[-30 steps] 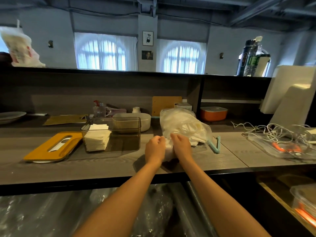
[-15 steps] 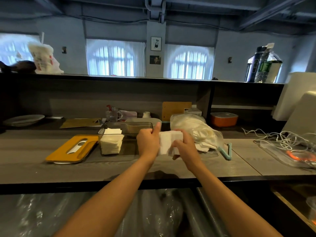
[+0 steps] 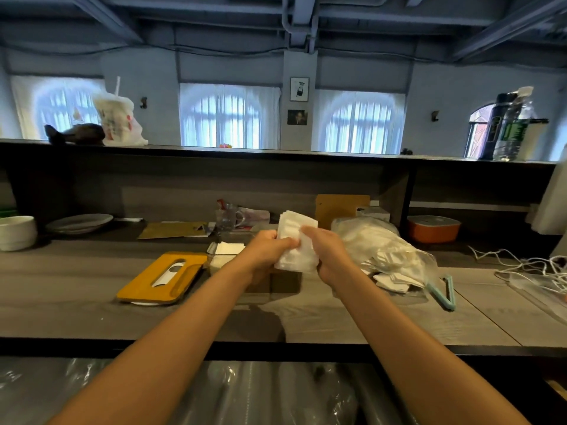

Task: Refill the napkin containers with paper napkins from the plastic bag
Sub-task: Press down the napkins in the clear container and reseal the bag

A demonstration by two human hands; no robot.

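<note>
Napkin stack (image 3: pixel 296 240) is sitting up in the air btwn both hands, above the counter (image 3: pixel 383 320) and just over the clear napkin container (image 3: pixel 219 256). Left hand (image 3: pixel 266 251) is gripping its left edge w/ fingers curled round it; right hand (image 3: pixel 329 256) is pinching the right edge, thumb lying on the front face. Stack is looking a bit fanned and tilted, not squared up.

Container is standing behind/under the left wrist, partly hidden; a small pile of napkins already in it (image 3: pixel 228 249) is showing at its left end, so there's prob room beside that. Plastic bag (image 3: pixel 380 250) is lying just right of the hands, w/ more napkins (image 3: pixel 395 279) showing at its mouth and a teal clip (image 3: pixel 445 292) near it. Yellow lid (image 3: pixel 162 277) w/ a slot is lying left of the container, off it.

Step in hand, as I'm reading it: tidying a batch taken from the bag, about to load it. Next move is calling for squaring the edges, then lowering the stack flat into the free part of the container w/o catching the rim or knocking the pile already there
</note>
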